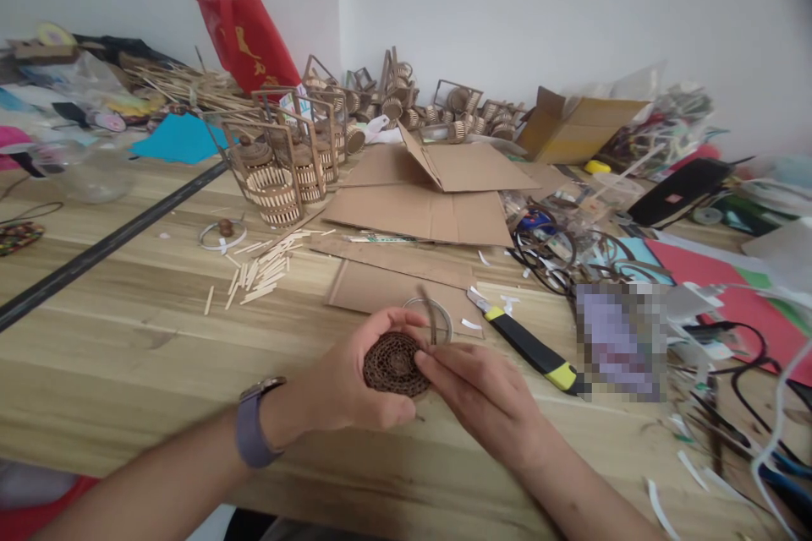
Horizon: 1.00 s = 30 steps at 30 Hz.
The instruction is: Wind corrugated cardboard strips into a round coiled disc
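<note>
A brown coil of rolled corrugated cardboard strip (397, 365) sits in my left hand (355, 376), with the fingers and thumb curved round its rim. My right hand (485, 389) pinches at the coil's right edge, where a loose brown strip end (432, 313) sticks up from between the fingertips. Just behind the coil, a roll of clear tape (445, 313) lies partly hidden on a flat piece of cardboard (381, 292). To the right of my right hand rests a black and yellow utility knife (526, 347).
Small handled wooden baskets (276, 190) stand behind thin wooden sticks (263, 266) at left. Folded cardboard (412, 211) lies across the middle. Coiled brown strips (551, 245), cables (754, 347) and red paper (716, 296) crowd the right. A long black bar (114, 245) crosses the left side.
</note>
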Motion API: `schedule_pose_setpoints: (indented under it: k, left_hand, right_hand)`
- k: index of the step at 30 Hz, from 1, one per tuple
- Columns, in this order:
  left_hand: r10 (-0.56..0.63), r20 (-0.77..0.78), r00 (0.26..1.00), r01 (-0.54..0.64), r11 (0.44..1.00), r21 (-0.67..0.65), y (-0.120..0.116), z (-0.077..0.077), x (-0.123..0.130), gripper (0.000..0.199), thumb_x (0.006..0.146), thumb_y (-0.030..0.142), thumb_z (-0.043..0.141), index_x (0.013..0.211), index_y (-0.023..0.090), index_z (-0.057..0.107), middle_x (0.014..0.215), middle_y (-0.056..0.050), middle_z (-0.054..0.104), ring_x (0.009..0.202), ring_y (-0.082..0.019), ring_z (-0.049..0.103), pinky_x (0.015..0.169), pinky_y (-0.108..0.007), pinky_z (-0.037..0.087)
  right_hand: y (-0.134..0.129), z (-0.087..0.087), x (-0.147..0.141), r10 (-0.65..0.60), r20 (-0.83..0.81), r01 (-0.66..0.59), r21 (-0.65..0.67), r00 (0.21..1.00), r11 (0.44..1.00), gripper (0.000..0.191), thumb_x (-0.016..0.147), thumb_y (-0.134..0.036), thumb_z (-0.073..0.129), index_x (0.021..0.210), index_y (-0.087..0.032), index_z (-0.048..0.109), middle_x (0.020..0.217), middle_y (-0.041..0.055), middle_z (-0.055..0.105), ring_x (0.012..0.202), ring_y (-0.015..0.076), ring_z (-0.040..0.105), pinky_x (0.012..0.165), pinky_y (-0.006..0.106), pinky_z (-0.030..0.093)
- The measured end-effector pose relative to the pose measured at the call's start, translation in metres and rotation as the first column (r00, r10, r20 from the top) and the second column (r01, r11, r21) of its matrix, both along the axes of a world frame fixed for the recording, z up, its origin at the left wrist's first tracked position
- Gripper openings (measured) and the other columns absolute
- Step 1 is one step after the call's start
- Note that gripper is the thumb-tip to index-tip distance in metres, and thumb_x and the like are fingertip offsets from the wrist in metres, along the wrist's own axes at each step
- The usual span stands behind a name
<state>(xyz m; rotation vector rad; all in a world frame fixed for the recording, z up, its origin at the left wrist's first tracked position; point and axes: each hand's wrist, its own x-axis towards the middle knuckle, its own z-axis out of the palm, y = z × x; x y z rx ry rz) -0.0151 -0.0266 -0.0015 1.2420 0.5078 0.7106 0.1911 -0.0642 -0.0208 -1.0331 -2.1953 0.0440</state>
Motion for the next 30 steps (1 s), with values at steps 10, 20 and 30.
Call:
schedule_pose_setpoints:
  k: [10,20,30]
  left_hand:
    - [0.248,-0.468,0.849,-0.082,0.935,0.346,0.014,-0.003,0.005,0.051,0.069,0.036,0.077,0.115,0.019,0.060,0.109,-0.008,0.069,0.099,-0.028,0.063,0.085,-0.039,0.048]
    - [0.340,-0.458,0.821,-0.058,0.849,0.525,0.013,0.005,-0.001,0.038,0.081,0.036,0.068,0.115,0.022,0.062,0.104,-0.004,0.070,0.089,-0.022,0.065,0.075,-0.029,0.049]
    - [0.307,-0.299,0.903,-0.106,0.835,0.539,0.010,0.002,-0.004,0.052,0.082,0.033,0.069,0.129,0.023,0.050,0.126,-0.011,0.057,0.109,-0.026,0.058,0.089,-0.036,0.052]
  right_hand:
    - [0.013,0.029,-0.005,0.067,0.304,-0.174,0.339,0.950,0.925,0.031,0.098,-0.007,0.036,0.122,-0.005,0.055,0.089,0.0122,0.076,0.071,0.0193,0.069,0.065,0.030,0.057]
    - [0.006,0.017,-0.003,-0.003,0.047,-0.012,0.309,0.999,0.951,0.033,0.093,-0.011,0.051,0.123,-0.024,0.057,0.103,0.0082,0.073,0.084,0.0191,0.070,0.072,0.030,0.058]
    - [0.013,0.022,-0.016,-0.086,-0.323,0.048,-0.123,0.943,0.991,0.021,0.091,-0.042,0.061,0.088,-0.021,0.059,0.071,0.0005,0.066,0.062,0.0152,0.064,0.057,0.025,0.052]
